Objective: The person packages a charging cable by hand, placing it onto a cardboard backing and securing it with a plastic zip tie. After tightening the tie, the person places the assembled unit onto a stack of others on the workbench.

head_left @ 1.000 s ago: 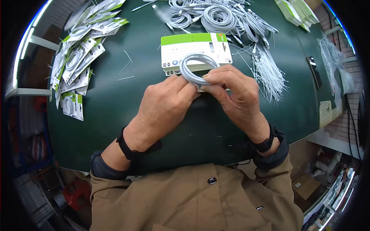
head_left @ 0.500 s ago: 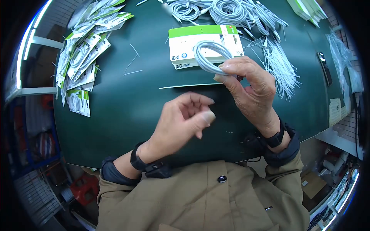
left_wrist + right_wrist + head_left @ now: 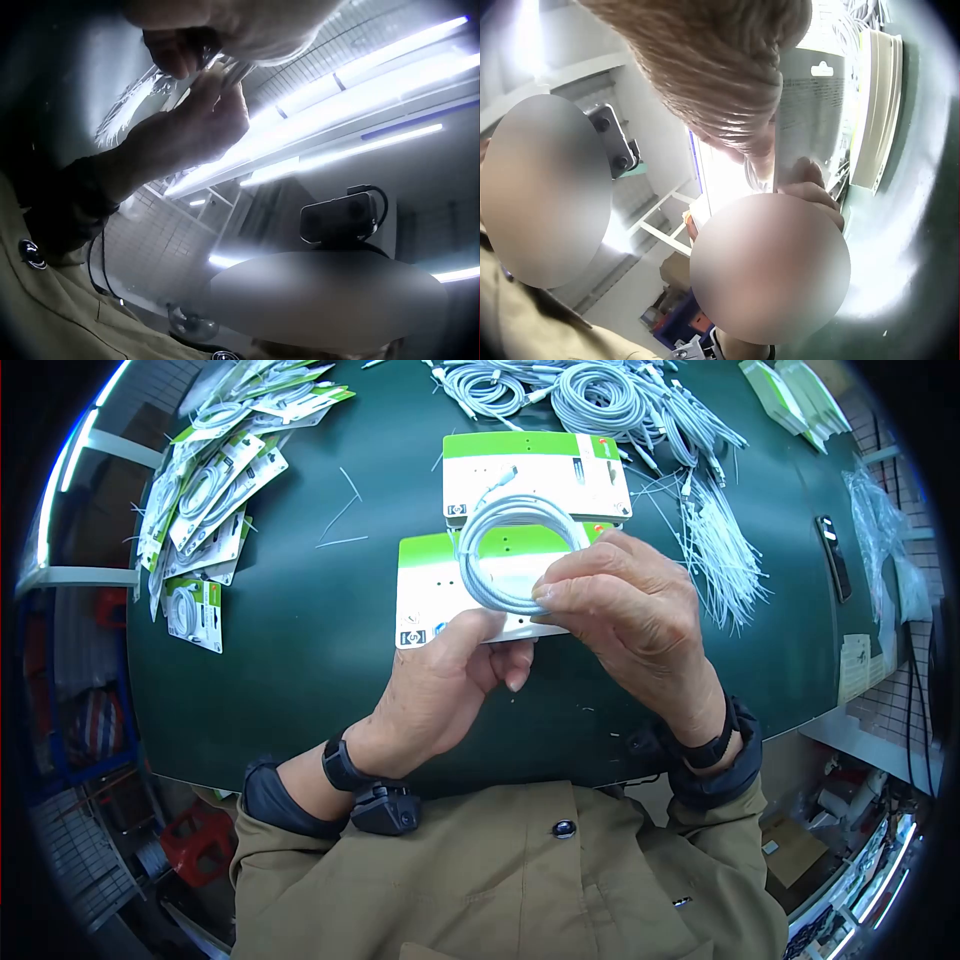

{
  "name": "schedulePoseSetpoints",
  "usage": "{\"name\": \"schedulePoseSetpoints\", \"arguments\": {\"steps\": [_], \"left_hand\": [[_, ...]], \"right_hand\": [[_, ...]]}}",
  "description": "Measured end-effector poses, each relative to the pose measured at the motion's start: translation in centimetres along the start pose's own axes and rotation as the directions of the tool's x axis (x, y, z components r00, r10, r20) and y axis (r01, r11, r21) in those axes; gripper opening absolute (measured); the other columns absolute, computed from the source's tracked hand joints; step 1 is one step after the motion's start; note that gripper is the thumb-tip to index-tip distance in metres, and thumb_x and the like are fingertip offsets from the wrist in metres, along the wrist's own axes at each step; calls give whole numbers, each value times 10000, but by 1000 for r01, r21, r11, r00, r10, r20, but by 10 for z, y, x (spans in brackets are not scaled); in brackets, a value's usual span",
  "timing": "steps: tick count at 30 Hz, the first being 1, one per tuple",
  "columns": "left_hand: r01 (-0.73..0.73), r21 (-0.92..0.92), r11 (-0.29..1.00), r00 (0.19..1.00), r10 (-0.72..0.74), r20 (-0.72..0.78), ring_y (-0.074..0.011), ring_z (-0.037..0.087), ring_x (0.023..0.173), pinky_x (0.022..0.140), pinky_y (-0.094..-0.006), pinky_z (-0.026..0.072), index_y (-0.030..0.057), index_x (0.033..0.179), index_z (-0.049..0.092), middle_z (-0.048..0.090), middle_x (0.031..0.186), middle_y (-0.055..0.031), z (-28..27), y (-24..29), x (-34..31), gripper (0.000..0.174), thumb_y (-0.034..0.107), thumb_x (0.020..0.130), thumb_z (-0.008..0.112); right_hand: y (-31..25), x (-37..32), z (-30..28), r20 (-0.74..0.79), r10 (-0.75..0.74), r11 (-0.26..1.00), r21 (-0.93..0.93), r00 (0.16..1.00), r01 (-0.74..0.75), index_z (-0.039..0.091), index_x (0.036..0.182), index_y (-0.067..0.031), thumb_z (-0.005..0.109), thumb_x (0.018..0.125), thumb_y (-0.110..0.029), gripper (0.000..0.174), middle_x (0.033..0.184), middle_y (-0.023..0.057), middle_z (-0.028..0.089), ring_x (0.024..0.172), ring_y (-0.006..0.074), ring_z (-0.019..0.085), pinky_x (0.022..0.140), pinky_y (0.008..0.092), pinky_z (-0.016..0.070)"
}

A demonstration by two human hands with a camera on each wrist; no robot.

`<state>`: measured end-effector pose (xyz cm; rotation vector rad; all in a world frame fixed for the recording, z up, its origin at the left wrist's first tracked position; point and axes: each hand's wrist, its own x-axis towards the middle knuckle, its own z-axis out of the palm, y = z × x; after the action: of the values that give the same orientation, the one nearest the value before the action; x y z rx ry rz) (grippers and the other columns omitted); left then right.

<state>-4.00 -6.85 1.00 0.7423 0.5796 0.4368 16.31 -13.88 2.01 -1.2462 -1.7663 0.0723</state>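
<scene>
My left hand point(image 3: 430, 685) holds a green-and-white packaging card point(image 3: 425, 585) by its lower edge, thumb on the printed face and fingers behind. In front of that card is a coiled grey-white cable point(image 3: 470, 555), one plug end point(image 3: 503, 477) standing out at its top. The thumb and fingertips of my right hand point(image 3: 645, 610) pinch the coil at its lower right. In the right wrist view, the card's grey back point(image 3: 810, 105) faces the camera and shows a hanging slot. The left wrist view catches the right hand point(image 3: 202, 124) near the coil.
Behind lies a stack of similar cards point(image 3: 545, 470). Farther back are a heap of coiled cables point(image 3: 600, 400) and a bundle of white cable ties point(image 3: 725, 560). Packed cards point(image 3: 205, 500) pile up at left; a phone point(image 3: 833, 555) and clear plastic point(image 3: 880, 530) lie at right.
Both hands were at the coil at first. The left hand came away, then took hold of the card, which was edge-on and now shows its face. The right hand kept the coil.
</scene>
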Motion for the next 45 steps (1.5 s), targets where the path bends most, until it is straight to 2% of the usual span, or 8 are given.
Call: {"name": "schedulePoseSetpoints", "arguments": {"steps": [5,9,20,23,26,29,36,45], "left_hand": [[-101,194,976,994,93,53,-173,644,826,708,-337,526,-15,1292,587,687,1034,-104,1,2,18,301,140,1040,531],[-91,179,980,993,76,90,-194,666,873,753,-348,543,-32,1288,593,695,1060,-121,3,2,25,311,133,1029,543],[-118,211,970,976,74,204,-201,660,908,798,-352,539,-36,1274,602,698,1062,-133,-15,-1,32,345,228,1069,516],[-154,131,979,984,140,113,-164,653,870,726,-317,526,-6,1268,606,692,1013,-102,3,0,34,367,303,1077,551],[-138,270,953,990,139,16,-113,633,774,597,-256,479,28,1237,613,679,969,-61,8,3,35,362,347,1067,593],[-121,260,958,988,141,-57,-70,595,676,500,-215,413,53,1188,621,670,932,-26,9,1,37,301,318,1046,637],[-135,275,952,976,176,-129,-33,562,630,476,-192,388,80,1178,625,657,908,3,10,-3,36,231,255,1030,645],[-78,191,979,989,100,-110,-35,521,598,468,-192,374,67,1174,615,630,895,3,9,-1,37,254,279,1036,636]], "right_hand": [[2,5,-5,-32,28,997,-74,999,-30,739,910,-105,840,721,-49,221,893,10,726,813,232,650,714,371,525],[12,2,-4,-61,33,995,-91,998,-39,753,933,-99,852,702,-56,255,908,17,730,815,238,646,724,368,526],[21,-5,-3,43,218,941,257,975,-222,794,977,-82,871,773,-70,218,950,49,751,905,213,699,768,339,562],[23,-6,0,54,231,931,276,971,-237,798,984,-72,869,783,-63,213,956,55,752,907,200,713,770,321,577],[21,-8,5,75,246,912,320,966,-257,797,988,-64,866,786,-51,214,961,58,750,884,189,719,750,304,580],[21,-9,8,105,260,888,365,960,-280,798,1003,-62,863,790,-38,224,969,61,748,860,178,721,728,287,579],[19,-7,-3,249,311,843,374,917,-387,805,1054,-66,866,797,-23,268,998,44,743,826,123,696,687,243,551],[16,-9,4,196,350,827,395,916,-401,794,1038,-48,857,816,-14,234,961,31,724,776,75,659,652,215,519]]}}
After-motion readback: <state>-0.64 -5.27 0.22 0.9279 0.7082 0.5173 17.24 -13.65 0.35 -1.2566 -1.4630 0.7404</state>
